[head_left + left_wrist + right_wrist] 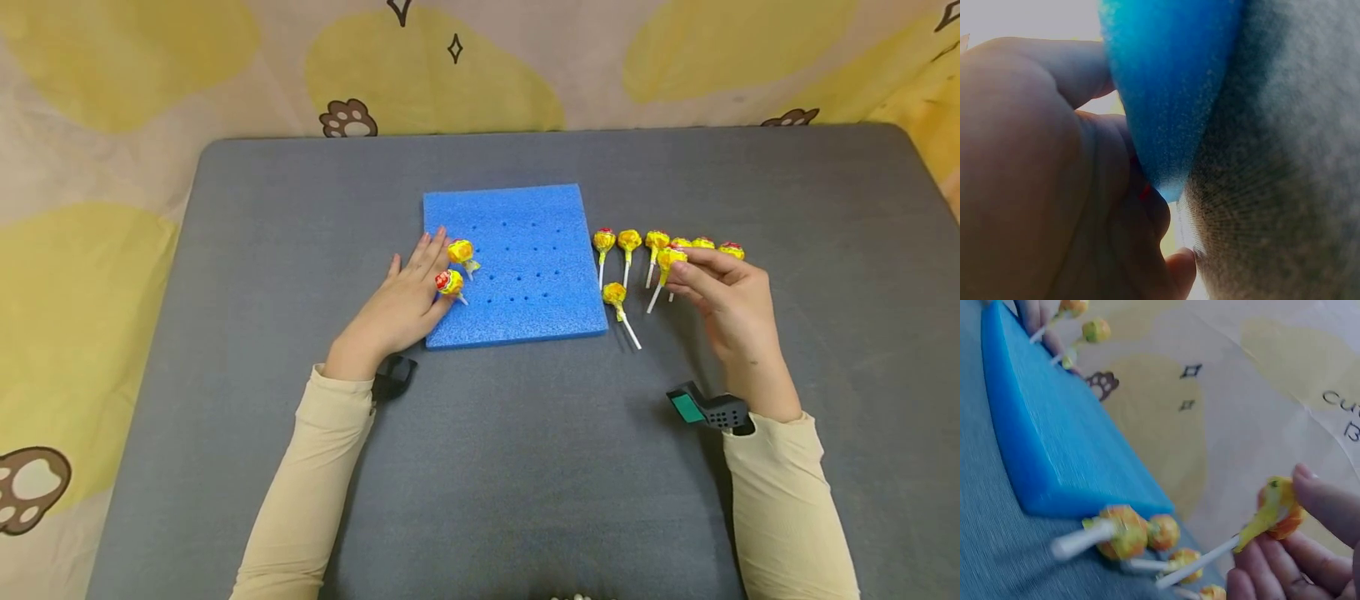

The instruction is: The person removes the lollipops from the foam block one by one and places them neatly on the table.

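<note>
A blue foam board [540, 312] with rows of small holes lies on the table. My left hand [405, 304] rests along its left edge with the fingers extended. Two lollipops in yellow and red wrappers, one nearer [448, 282] and one farther [461, 251], stand in the board beside that hand, sticks down. To the right of the board, my right hand [731, 308] pinches another lollipop [1280, 509] by its wrapped head between thumb and fingers. Its white stick slants down and to the left, over the loose lollipops.
Several lollipops lie right of the board, among them one close to its edge [603, 241] and one nearer me [615, 294]. Some are partly hidden behind my right hand. The grey table [525, 467] ends at a patterned cloth [480, 75] behind.
</note>
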`<action>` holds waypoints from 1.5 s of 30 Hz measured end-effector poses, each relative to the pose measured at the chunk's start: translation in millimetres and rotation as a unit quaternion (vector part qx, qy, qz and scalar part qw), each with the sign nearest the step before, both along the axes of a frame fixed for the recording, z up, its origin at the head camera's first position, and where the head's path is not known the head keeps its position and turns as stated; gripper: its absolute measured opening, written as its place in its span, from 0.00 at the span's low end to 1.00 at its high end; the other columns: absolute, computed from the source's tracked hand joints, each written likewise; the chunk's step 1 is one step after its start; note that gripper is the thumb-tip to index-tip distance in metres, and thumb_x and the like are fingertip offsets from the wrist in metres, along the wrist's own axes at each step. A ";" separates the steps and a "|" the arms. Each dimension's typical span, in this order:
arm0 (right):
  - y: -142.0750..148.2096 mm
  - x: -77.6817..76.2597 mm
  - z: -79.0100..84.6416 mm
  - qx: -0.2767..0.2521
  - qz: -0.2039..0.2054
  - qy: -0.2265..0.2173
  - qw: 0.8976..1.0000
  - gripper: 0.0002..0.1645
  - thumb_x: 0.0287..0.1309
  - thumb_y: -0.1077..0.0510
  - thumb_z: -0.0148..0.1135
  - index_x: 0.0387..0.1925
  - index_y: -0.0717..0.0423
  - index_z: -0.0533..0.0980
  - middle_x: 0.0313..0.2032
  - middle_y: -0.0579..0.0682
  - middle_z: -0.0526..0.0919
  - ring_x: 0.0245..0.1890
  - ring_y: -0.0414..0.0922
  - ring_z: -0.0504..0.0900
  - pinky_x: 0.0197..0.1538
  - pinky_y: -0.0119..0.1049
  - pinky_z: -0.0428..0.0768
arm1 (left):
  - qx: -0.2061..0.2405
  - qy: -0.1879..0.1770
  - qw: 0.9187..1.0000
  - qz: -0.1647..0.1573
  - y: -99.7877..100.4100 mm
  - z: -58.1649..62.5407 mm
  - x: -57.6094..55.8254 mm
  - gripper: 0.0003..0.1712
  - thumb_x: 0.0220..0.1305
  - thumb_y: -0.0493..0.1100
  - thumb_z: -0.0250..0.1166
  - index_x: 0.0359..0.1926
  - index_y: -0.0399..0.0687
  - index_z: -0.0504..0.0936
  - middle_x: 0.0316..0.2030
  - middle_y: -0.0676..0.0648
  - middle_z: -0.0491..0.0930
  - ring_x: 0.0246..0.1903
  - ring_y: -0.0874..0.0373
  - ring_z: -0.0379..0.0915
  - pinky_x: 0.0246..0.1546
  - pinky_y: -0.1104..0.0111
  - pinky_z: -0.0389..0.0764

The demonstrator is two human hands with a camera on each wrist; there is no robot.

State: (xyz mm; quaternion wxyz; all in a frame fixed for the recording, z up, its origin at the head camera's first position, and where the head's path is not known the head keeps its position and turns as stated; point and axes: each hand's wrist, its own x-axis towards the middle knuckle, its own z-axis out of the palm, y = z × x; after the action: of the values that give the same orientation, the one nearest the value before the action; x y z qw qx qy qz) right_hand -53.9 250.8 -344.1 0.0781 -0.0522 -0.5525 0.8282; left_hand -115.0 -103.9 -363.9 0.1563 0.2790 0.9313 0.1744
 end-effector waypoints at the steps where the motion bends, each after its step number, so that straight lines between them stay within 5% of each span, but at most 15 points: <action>1: 2.0 -0.1 -0.2 0.007 0.002 -0.008 1.000 0.10 0.53 0.77 0.58 0.32 0.67 0.83 0.27 0.54 0.85 0.24 0.44 0.84 0.33 0.32 0.82 | 0.000 0.000 1.000 0.000 -0.2 0.1 0.2 0.38 0.71 0.51 0.46 0.73 0.41 0.41 0.73 0.48 0.28 0.71 0.56 0.19 0.67 0.47 0.33; 11: 11.6 -4.9 -8.9 0.159 0.045 -0.112 0.980 0.06 0.54 0.67 0.66 0.29 0.53 0.85 0.28 0.45 0.85 0.25 0.39 0.83 0.32 0.27 0.81 | 0.008 0.004 1.000 0.003 -0.5 0.9 0.5 0.39 0.72 0.52 0.45 0.73 0.41 0.40 0.73 0.48 0.27 0.71 0.56 0.20 0.67 0.46 0.33; 23: 7.7 -9.0 -17.7 0.238 0.061 -0.136 0.960 0.05 0.52 0.65 0.68 0.27 0.52 0.83 0.26 0.44 0.85 0.23 0.38 0.83 0.30 0.29 0.81 | 0.013 0.007 1.000 0.005 -1.2 0.1 -1.1 0.39 0.72 0.52 0.45 0.73 0.41 0.39 0.73 0.48 0.27 0.71 0.56 0.20 0.67 0.46 0.33; 26: 5.7 -9.5 -18.3 0.274 0.057 -0.136 0.950 0.02 0.52 0.65 0.68 0.29 0.57 0.83 0.24 0.42 0.85 0.23 0.37 0.83 0.29 0.29 0.81 | 0.011 0.006 1.000 0.003 -1.4 0.3 -1.2 0.39 0.71 0.51 0.45 0.73 0.41 0.40 0.73 0.48 0.27 0.71 0.56 0.20 0.67 0.46 0.33; 32: 2.8 -9.2 -20.2 0.355 0.054 -0.137 0.923 0.19 0.54 0.63 0.67 0.41 0.78 0.76 0.24 0.35 0.83 0.24 0.33 0.83 0.31 0.28 0.81 | 0.005 0.008 1.000 0.001 -2.0 0.5 -0.7 0.38 0.71 0.51 0.46 0.73 0.41 0.42 0.73 0.48 0.27 0.71 0.56 0.19 0.67 0.46 0.33; 45: 4.7 -4.3 -12.1 0.385 0.063 -0.179 0.903 0.22 0.51 0.60 0.70 0.41 0.75 0.77 0.22 0.35 0.83 0.25 0.34 0.83 0.32 0.28 0.81 | 0.010 0.001 1.000 0.004 -1.3 0.3 0.2 0.38 0.72 0.51 0.45 0.73 0.40 0.41 0.73 0.48 0.27 0.71 0.55 0.20 0.67 0.46 0.33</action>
State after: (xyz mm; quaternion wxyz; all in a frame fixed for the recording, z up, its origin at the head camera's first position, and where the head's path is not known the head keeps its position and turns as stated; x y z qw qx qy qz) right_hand -58.2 255.5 -356.1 -0.0605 -0.1300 -0.8352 0.5309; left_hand -114.7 -105.1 -363.6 0.1520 0.2774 0.9307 0.1837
